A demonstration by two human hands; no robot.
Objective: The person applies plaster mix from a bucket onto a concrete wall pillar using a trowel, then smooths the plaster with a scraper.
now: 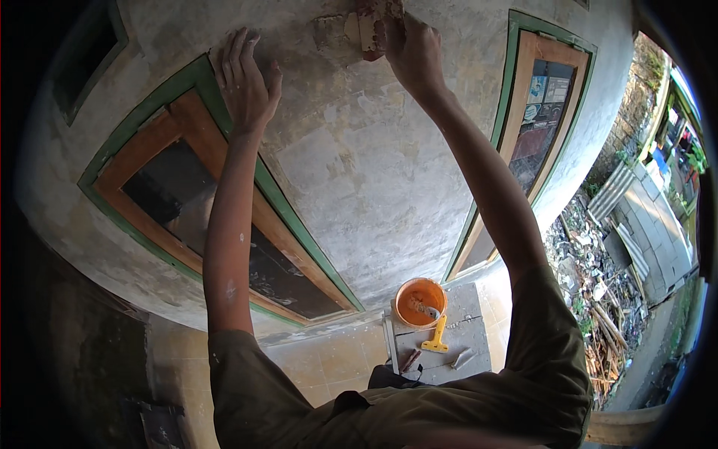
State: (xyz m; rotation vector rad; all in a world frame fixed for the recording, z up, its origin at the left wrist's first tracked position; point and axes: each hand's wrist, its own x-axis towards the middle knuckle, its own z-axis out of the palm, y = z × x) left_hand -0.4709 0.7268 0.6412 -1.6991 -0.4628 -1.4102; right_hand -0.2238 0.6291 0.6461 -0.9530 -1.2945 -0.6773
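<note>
High on the grey, patchy wall [336, 165], my right hand [411, 56] grips a flat scraper [370, 34] with pale, reddish-brown marks, held against the wall near the top of the view. My left hand [243, 75] lies against the wall just above the corner of a green-framed wooden window [191, 105], fingers stretched out, with nothing held. Below me, an orange bucket [411, 292] holding a pale tool stands on a grey platform [464, 314], beside a yellow wide-bladed scraper [435, 343] and smaller tools [410, 361].
A second green-framed wooden window [538, 97] is at my right. A small dark opening [86, 56] is at upper left. Beyond the wall's right edge lie debris [598, 314], corrugated sheets [609, 191] and a block wall [662, 232]. A tiled floor [329, 352] surrounds the platform.
</note>
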